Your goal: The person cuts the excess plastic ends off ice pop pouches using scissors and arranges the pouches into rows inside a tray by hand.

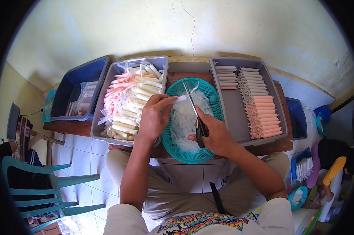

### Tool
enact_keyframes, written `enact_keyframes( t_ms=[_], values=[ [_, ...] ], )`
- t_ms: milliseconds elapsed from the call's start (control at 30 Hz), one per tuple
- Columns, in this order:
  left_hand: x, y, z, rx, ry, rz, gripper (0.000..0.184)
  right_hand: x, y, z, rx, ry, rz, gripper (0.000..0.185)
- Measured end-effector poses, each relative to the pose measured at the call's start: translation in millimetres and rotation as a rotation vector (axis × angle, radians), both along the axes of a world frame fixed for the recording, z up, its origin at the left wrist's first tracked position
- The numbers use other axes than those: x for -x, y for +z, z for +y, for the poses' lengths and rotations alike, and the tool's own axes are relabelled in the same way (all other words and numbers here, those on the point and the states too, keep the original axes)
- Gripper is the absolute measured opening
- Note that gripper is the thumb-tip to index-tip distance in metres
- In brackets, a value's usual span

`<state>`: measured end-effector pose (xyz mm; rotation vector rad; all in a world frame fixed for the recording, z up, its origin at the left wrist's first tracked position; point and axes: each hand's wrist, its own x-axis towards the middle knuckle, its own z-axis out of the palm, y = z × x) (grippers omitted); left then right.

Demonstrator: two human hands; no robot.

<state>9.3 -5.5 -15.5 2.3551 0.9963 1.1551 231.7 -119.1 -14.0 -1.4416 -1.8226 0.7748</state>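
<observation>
My left hand (155,115) pinches a white filled plastic tube (179,99), its end pointing right. In my right hand (215,133) is a pair of scissors (196,109) with black handles, blades pointing up beside the end of that tube. Whether the blades touch the plastic, I cannot tell. Below both hands stands a turquoise mesh basket (213,92) with clear plastic scraps (185,129) in it. Left of it, a grey tray (166,64) is heaped with pink and cream tubes (140,94) with loose plastic ends. The right grey tray (233,113) bears neat rows of white and pink tubes (263,113).
A dark blue bin (61,94) with plastic packs stands at the far left of the wooden table (181,76). A green plastic chair (40,192) is at the lower left. At the lower right, another person (333,156) is beside basins and a blue tray of white tubes (303,168).
</observation>
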Motion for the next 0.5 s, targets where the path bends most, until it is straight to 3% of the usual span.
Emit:
enact_keyframes(
  t_ms=[500],
  values=[
    [3,0,-2,-0.014,0.016,0.144,0.027,8,-18,-6,0.255,0.024,0.172,0.112]
  ],
)
